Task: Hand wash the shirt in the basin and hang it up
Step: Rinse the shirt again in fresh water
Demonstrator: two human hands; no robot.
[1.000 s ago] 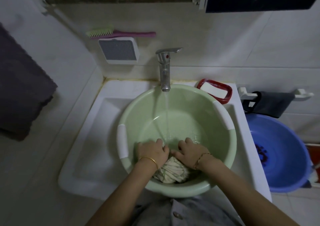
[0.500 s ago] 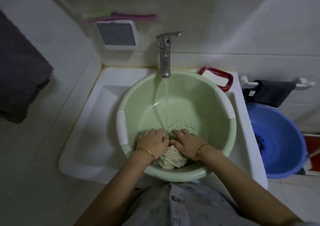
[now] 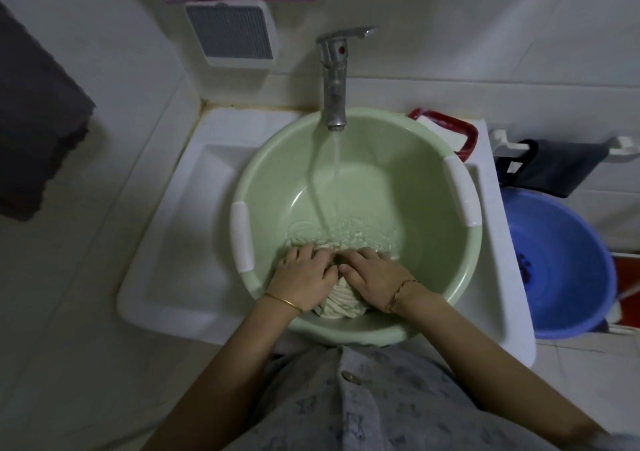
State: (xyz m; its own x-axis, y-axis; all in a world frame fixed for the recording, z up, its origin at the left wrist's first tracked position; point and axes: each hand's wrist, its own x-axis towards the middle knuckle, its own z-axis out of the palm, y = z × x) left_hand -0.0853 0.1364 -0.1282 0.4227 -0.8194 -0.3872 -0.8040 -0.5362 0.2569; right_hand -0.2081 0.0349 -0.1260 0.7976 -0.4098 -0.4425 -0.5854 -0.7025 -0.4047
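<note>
A cream shirt (image 3: 341, 304) lies bunched at the near side of a pale green basin (image 3: 381, 159), partly in shallow water. The left hand (image 3: 302, 274) and the right hand (image 3: 376, 274) lie side by side on top of it, nearly touching, each with fingers curled down over the wet cloth and gripping it. The basin sits in a white sink (image 3: 180, 242), and a metal tap (image 3: 334, 76) runs a thin stream of water (image 3: 335, 152) into it just beyond the hands. A red soap dish (image 3: 465, 135) stands behind the basin's right rim, and a blue tub (image 3: 571, 260) sits to the right of the sink.
</note>
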